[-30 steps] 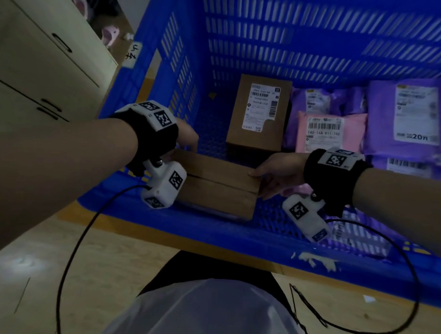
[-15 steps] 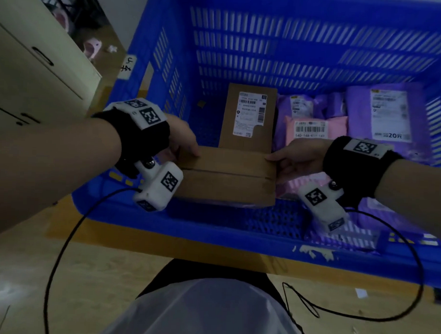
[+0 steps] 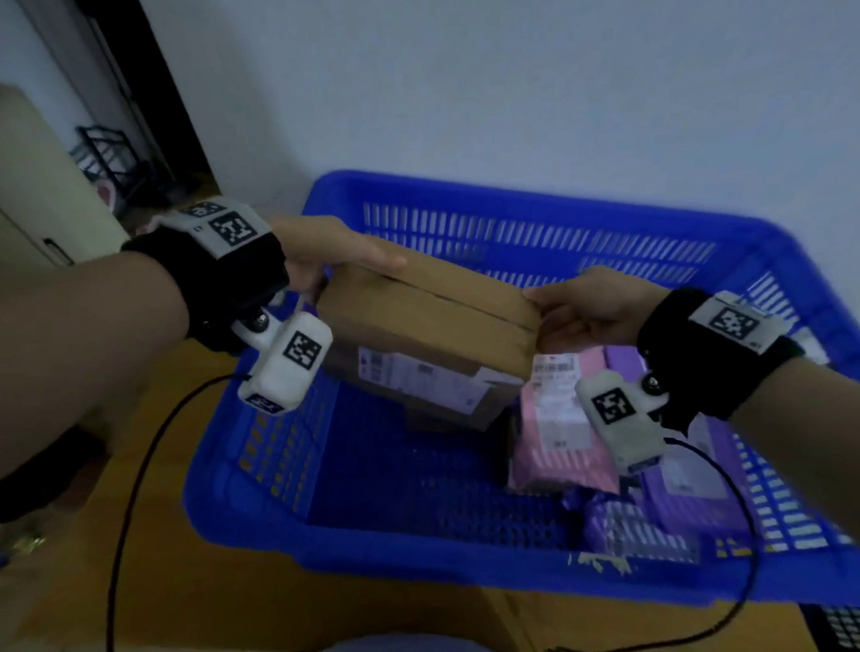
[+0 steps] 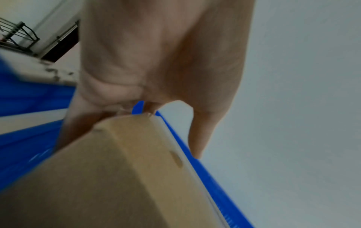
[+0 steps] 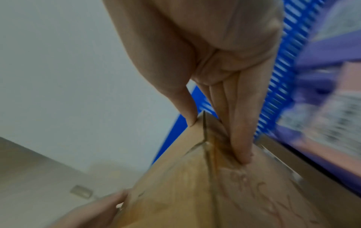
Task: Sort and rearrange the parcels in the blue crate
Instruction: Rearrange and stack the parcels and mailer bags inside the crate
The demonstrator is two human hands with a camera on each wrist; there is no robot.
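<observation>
A brown cardboard box is held up in the air over the blue crate, level with its rim. My left hand grips the box's left end, thumb on top. My right hand grips the right end. In the left wrist view the thumb and fingers of that hand clasp the box at its corner. In the right wrist view the hand pinches the box at its taped seam. Below lies a second brown box with a white label.
Pink parcels and purple parcels fill the crate's right side. The crate's near-left floor is bare. A white wall stands behind, a cream cabinet at the left, and a wooden floor below.
Both hands have lifted the brown box up from the crate's near-left floor to rim height. The head view has tilted up, so the wall now shows.
</observation>
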